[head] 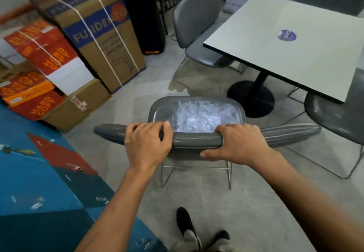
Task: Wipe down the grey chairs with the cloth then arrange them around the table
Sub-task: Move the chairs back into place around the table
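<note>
With both my left hand (146,143) and right hand (239,143) curled over the chair (197,140) back, I should steer it squarely toward the surface (295,41), seemingly lifting slightly.

Soft, even indoor light fills the room, with a bright glare on the near chair seat (199,113). Motion blur smears the boxes (59,54) at far left, and wide-angle distortion bends the edges.
</note>
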